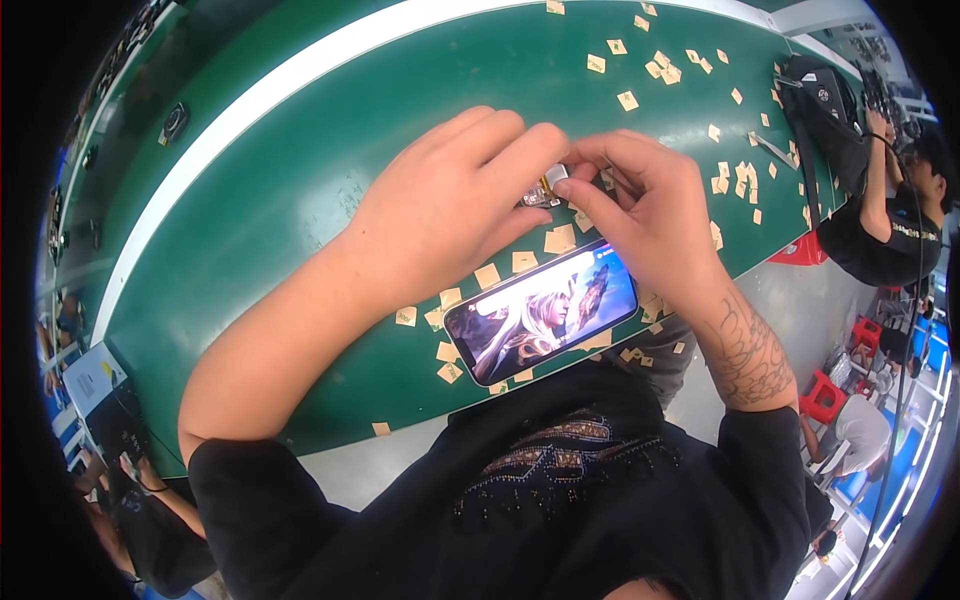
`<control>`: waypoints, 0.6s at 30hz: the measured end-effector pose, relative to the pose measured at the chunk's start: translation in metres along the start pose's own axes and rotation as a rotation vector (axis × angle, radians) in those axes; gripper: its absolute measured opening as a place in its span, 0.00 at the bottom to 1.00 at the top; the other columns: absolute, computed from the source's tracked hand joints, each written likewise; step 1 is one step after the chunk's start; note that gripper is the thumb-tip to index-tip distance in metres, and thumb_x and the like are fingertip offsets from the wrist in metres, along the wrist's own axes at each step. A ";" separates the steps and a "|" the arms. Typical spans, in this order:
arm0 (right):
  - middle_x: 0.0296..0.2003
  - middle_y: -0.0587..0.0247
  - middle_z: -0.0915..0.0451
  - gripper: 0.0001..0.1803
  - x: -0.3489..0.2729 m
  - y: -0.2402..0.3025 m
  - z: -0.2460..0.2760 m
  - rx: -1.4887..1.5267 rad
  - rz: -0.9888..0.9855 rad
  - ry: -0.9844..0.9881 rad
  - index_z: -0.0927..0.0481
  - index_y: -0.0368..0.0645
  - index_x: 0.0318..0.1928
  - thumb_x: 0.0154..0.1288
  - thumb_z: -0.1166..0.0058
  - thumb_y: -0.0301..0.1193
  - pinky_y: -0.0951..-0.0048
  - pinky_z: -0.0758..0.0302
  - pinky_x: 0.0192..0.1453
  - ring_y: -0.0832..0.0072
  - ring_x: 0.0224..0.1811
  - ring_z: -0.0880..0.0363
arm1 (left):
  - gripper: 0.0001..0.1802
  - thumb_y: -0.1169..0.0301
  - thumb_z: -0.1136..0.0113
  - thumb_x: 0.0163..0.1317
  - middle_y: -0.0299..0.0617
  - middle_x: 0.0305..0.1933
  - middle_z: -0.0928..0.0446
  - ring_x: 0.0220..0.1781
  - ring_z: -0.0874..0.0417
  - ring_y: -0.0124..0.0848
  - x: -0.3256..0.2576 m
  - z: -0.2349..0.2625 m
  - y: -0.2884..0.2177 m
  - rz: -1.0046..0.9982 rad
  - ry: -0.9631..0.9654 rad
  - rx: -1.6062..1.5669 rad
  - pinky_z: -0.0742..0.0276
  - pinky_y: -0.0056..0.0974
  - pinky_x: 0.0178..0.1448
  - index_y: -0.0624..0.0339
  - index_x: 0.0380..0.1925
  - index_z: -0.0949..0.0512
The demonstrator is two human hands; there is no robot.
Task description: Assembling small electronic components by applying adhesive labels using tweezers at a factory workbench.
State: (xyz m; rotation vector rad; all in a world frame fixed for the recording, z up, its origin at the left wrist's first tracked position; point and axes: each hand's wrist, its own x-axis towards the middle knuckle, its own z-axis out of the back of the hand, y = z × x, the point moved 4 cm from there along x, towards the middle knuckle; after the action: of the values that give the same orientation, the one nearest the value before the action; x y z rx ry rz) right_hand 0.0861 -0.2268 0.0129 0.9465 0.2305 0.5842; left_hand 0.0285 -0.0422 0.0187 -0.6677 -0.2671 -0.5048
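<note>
A small electronic part point(545, 190), with a clear section, a silver block and a yellow strip, is held between my two hands above the green table. My left hand point(455, 185) is closed round its left side, and its fingertips are partly hidden. My right hand point(640, 195) pinches the silver end between thumb and fingers; the curled fingers hide some of it. Just below, nearer to me, a smartphone point(545, 315) lies with its screen lit, showing a pale-haired figure.
Many small tan paper squares point(627, 100) are scattered over the green table point(300, 190), some by the phone. A black bag point(825, 95) stands at the right, near a co-worker point(885, 215). A dark coil point(175, 122) lies far left; a white box point(95, 378) sits at the left edge.
</note>
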 end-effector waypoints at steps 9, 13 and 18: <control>0.32 0.56 0.14 0.09 -0.002 0.016 -0.003 -0.132 0.093 -0.034 0.10 0.38 0.46 0.65 0.31 0.21 0.63 0.20 0.37 0.61 0.31 0.14 | 0.29 0.72 0.18 0.52 0.46 0.46 0.19 0.49 0.17 0.49 -0.001 -0.001 -0.001 0.018 -0.014 0.005 0.18 0.49 0.52 0.58 0.54 0.21; 0.32 0.56 0.14 0.06 -0.001 0.019 0.000 -0.188 0.112 -0.037 0.11 0.37 0.43 0.66 0.32 0.21 0.62 0.19 0.39 0.59 0.33 0.13 | 0.28 0.73 0.18 0.51 0.46 0.45 0.19 0.48 0.17 0.50 0.002 0.002 -0.004 0.024 0.015 0.002 0.18 0.49 0.51 0.59 0.52 0.21; 0.32 0.57 0.15 0.07 0.007 0.007 0.007 -0.046 0.130 -0.095 0.12 0.37 0.45 0.67 0.33 0.23 0.60 0.19 0.40 0.57 0.34 0.14 | 0.29 0.73 0.17 0.51 0.48 0.45 0.19 0.45 0.16 0.48 0.002 -0.001 -0.005 0.043 0.022 -0.004 0.18 0.47 0.48 0.61 0.51 0.21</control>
State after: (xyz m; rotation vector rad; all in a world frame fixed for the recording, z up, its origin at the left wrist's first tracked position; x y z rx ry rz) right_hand 0.0926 -0.2245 0.0226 0.9471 0.0706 0.6590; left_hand 0.0274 -0.0466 0.0213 -0.6702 -0.2303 -0.4716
